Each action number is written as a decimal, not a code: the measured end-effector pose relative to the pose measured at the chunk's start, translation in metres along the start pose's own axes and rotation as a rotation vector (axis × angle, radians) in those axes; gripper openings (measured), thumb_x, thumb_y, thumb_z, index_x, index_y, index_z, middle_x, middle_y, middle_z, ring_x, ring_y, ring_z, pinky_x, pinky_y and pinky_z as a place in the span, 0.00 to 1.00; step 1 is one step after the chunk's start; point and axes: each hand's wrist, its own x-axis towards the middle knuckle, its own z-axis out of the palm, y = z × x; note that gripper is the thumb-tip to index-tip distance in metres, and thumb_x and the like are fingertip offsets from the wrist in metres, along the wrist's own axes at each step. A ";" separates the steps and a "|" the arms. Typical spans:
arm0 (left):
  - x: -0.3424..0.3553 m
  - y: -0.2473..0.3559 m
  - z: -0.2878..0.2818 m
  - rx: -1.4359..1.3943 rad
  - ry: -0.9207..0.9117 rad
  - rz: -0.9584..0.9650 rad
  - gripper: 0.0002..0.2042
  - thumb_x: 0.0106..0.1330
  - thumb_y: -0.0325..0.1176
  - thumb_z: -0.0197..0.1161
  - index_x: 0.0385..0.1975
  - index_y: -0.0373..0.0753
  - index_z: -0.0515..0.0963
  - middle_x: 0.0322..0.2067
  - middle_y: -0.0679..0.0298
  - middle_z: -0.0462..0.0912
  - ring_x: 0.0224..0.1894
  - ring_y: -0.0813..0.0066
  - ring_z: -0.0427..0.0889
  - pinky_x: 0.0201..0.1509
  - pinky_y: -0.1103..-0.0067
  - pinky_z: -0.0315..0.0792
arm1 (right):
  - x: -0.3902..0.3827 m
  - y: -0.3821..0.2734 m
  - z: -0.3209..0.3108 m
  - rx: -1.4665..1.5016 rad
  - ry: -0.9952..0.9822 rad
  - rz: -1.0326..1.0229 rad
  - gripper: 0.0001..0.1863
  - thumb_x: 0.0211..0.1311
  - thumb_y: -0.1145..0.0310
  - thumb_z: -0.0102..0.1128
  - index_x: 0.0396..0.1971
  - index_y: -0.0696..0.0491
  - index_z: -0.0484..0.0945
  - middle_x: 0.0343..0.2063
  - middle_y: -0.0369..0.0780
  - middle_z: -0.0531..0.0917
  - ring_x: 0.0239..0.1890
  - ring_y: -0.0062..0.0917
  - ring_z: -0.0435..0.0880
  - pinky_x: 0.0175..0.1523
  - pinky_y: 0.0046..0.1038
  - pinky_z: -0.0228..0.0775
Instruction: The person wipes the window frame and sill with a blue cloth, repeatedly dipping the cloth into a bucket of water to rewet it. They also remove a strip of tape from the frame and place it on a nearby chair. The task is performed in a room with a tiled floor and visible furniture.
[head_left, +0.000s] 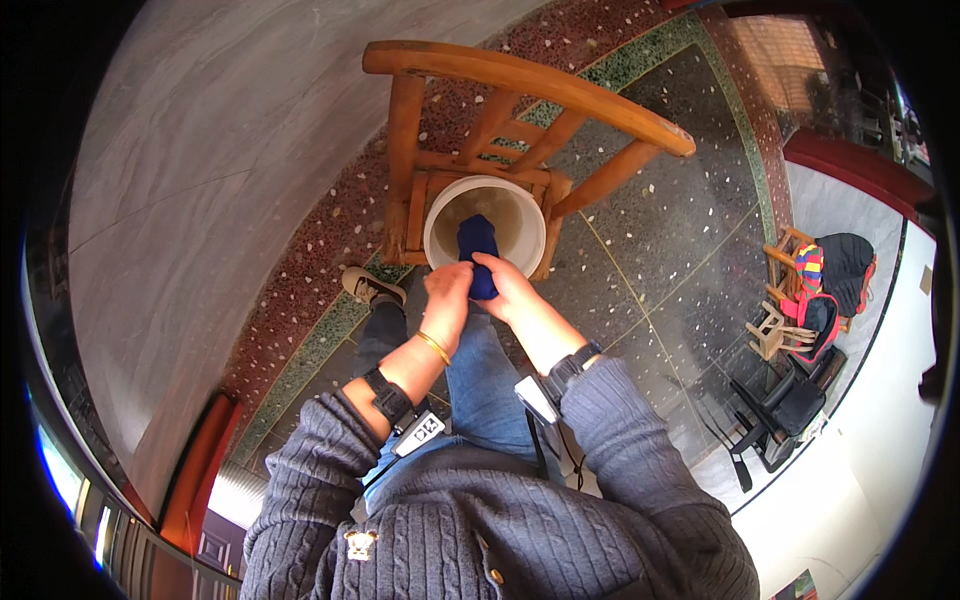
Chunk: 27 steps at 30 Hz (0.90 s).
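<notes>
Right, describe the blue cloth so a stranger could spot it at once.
Find the wooden chair on the speckled floor; a white bucket sits on its seat. Over the bucket's near rim, the left hand and right hand grip a dark blue cloth between them. It is the only blue thing at the bucket, dark against the pale inside.

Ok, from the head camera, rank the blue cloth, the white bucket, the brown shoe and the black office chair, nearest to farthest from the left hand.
1. Blue cloth, gripped by the left hand.
2. White bucket, just above, on the wooden chair.
3. Brown shoe, to the left on the floor.
4. Black office chair, far right.
</notes>
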 end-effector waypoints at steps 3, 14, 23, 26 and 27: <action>0.015 0.007 0.001 -0.390 0.261 -0.409 0.31 0.68 0.53 0.57 0.64 0.41 0.65 0.60 0.56 0.69 0.59 0.63 0.71 0.57 0.71 0.67 | -0.037 0.000 -0.003 0.247 -0.088 0.045 0.20 0.65 0.66 0.58 0.53 0.59 0.68 0.41 0.47 0.80 0.43 0.36 0.82 0.45 0.39 0.77; 0.033 0.019 0.034 -1.224 -0.443 -0.416 0.35 0.57 0.72 0.55 0.48 0.43 0.74 0.47 0.57 0.80 0.54 0.60 0.78 0.60 0.51 0.70 | -0.139 0.019 -0.017 0.679 -0.562 0.109 0.31 0.68 0.56 0.52 0.65 0.58 0.62 0.60 0.50 0.70 0.36 0.25 0.75 0.39 0.25 0.73; 0.091 0.027 0.024 -0.181 -0.179 -0.183 0.23 0.59 0.32 0.71 0.53 0.33 0.72 0.43 0.57 0.82 0.42 0.66 0.83 0.45 0.72 0.79 | -0.056 -0.028 -0.024 -0.968 -0.091 -0.346 0.14 0.60 0.63 0.64 0.40 0.57 0.79 0.28 0.40 0.82 0.35 0.29 0.83 0.40 0.34 0.74; 0.103 0.021 0.029 0.197 -0.044 -0.078 0.29 0.56 0.34 0.73 0.56 0.32 0.71 0.44 0.57 0.81 0.44 0.66 0.82 0.48 0.73 0.78 | -0.041 -0.036 -0.021 -1.664 0.013 -0.661 0.12 0.56 0.67 0.62 0.37 0.58 0.79 0.29 0.46 0.83 0.36 0.39 0.85 0.41 0.38 0.75; 0.104 0.019 0.030 0.302 0.003 -0.063 0.29 0.55 0.35 0.73 0.56 0.32 0.71 0.44 0.57 0.81 0.45 0.66 0.82 0.49 0.73 0.77 | -0.038 -0.038 -0.021 -1.801 0.028 -0.728 0.11 0.56 0.68 0.61 0.37 0.58 0.79 0.30 0.47 0.83 0.36 0.41 0.84 0.41 0.39 0.75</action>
